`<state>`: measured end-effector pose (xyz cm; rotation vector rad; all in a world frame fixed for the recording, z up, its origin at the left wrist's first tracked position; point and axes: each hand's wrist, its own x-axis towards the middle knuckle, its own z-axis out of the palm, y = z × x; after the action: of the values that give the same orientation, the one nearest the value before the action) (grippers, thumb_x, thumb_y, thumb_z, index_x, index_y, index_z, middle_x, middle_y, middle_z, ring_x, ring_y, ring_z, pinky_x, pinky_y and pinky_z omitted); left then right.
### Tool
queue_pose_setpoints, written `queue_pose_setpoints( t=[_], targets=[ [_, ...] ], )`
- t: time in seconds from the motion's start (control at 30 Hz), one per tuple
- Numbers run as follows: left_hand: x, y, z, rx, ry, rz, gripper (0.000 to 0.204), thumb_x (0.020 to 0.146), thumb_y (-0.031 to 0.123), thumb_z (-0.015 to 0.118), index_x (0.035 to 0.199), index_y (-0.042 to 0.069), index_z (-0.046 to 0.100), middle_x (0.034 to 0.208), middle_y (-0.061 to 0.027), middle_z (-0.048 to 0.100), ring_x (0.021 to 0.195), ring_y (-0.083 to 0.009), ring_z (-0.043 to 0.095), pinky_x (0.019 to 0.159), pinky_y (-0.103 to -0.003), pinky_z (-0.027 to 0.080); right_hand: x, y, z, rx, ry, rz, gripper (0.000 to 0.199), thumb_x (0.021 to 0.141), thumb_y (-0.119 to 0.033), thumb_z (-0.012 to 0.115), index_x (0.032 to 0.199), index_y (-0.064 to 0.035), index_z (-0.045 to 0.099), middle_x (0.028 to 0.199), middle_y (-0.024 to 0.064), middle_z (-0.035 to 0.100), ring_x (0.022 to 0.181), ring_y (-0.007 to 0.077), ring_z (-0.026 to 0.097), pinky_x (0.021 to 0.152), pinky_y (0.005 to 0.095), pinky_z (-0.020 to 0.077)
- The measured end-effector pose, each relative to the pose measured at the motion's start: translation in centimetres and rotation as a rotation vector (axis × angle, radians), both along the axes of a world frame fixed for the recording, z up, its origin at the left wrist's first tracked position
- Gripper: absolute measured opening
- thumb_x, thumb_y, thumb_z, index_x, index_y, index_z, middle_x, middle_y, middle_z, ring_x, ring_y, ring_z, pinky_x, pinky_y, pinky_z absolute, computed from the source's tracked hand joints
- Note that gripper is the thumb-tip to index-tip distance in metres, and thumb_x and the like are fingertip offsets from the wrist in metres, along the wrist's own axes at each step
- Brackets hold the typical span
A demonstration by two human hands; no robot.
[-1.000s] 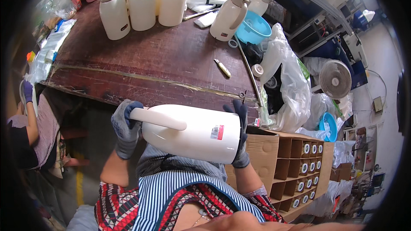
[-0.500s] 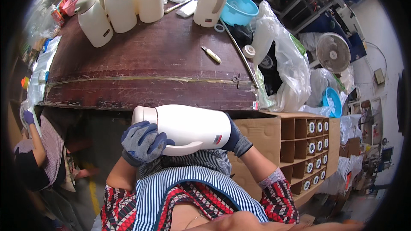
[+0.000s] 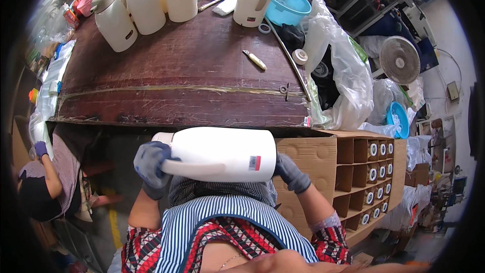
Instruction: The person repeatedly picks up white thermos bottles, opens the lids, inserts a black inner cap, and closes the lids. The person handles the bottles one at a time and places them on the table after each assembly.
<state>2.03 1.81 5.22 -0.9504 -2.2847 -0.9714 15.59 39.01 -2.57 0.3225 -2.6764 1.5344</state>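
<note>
A white thermos jug (image 3: 222,151) lies sideways in front of my body, lid end to the left and base to the right. Its handle and a small red-and-grey label face up toward me. In a grey-blue glove, my left hand (image 3: 153,166) is closed around the lid end by the top of the handle. My gloved right hand (image 3: 293,173) supports the base end, its fingertips partly hidden behind the jug. Across the table stand similar cream jugs (image 3: 115,23), and another jug (image 3: 252,0) is beside a blue basin (image 3: 288,7).
On the dark wooden table (image 3: 177,65) lie a utility knife (image 3: 254,60), small scissors (image 3: 285,91) and a tape roll (image 3: 300,56). To my right is a divided cardboard box (image 3: 348,172) holding several jugs. A fan (image 3: 399,59) stands beyond plastic bags. Another person (image 3: 55,172) works at left.
The jug has rolled slightly, so its handle and label now face up more. My left hand has shifted left and my right hand has slid outward along the base.
</note>
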Motion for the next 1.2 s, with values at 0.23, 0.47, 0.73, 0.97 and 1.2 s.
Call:
queue_pose_setpoints(
  t=[0.23, 0.47, 0.73, 0.97, 1.2],
  targets=[
    [-1.7, 2.1, -10.2, 0.678, -0.775, 0.002, 0.021, 0.087, 0.014, 0.073, 0.102, 0.003, 0.064, 0.091, -0.0061, 0.066, 0.084, -0.0179, 0.064, 0.078, -0.031, 0.052, -1.2, -3.5, 9.0, 0.136, 0.367, -0.029, 0.088, 0.099, -0.072, 0.036, 0.156, -0.0042, 0.041, 0.165, 0.0312, 0.026, 0.152, 0.0564, 0.02, 0.122, 0.0652, 0.0137],
    [3.9, 4.2, -14.2, 0.61, -0.593, 0.285, 0.012, 0.09, 0.013, 0.071, 0.096, 0.004, 0.065, 0.086, -0.0073, 0.067, 0.079, -0.0205, 0.066, 0.077, -0.034, 0.053, -0.2, -4.8, 6.5, -0.354, -0.24, -0.522, 0.073, 0.11, -0.049, 0.036, 0.161, 0.0013, 0.025, 0.163, 0.0268, 0.033, 0.149, 0.0393, 0.038, 0.123, 0.0407, 0.029],
    [-2.1, 3.3, -13.4, 0.833, -1.07, -0.095, 0.002, 0.1, 0.004, 0.061, 0.099, 0.005, 0.062, 0.085, -0.0009, 0.063, 0.077, -0.0086, 0.057, 0.07, -0.025, 0.048, -1.6, -3.5, 13.2, 0.423, 0.258, 0.2, 0.08, 0.096, -0.074, 0.04, 0.143, -0.0119, 0.056, 0.155, 0.0315, 0.039, 0.145, 0.0574, 0.031, 0.118, 0.0696, 0.022],
    [-1.3, 4.0, -13.6, 0.72, -0.673, 0.192, 0.011, 0.091, 0.005, 0.066, 0.102, 0.004, 0.065, 0.09, -0.004, 0.066, 0.084, -0.0139, 0.061, 0.079, -0.029, 0.052, -4.6, -5.4, 10.6, 0.182, 0.217, -0.142, 0.073, 0.103, -0.049, 0.048, 0.151, 0.0053, 0.041, 0.159, 0.0283, 0.037, 0.148, 0.0496, 0.033, 0.124, 0.0555, 0.0217],
    [-2.5, 3.7, -14.2, 0.7, -0.837, 0.063, 0.008, 0.094, 0.0, 0.059, 0.098, 0.006, 0.063, 0.086, 0.0017, 0.062, 0.077, -0.0081, 0.055, 0.072, -0.025, 0.048, -3.7, -5.7, 13.0, 0.208, 0.17, -0.193, 0.079, 0.102, -0.055, 0.048, 0.156, 0.0025, 0.037, 0.161, 0.0287, 0.033, 0.148, 0.0477, 0.033, 0.125, 0.0531, 0.0222]
  ],
)
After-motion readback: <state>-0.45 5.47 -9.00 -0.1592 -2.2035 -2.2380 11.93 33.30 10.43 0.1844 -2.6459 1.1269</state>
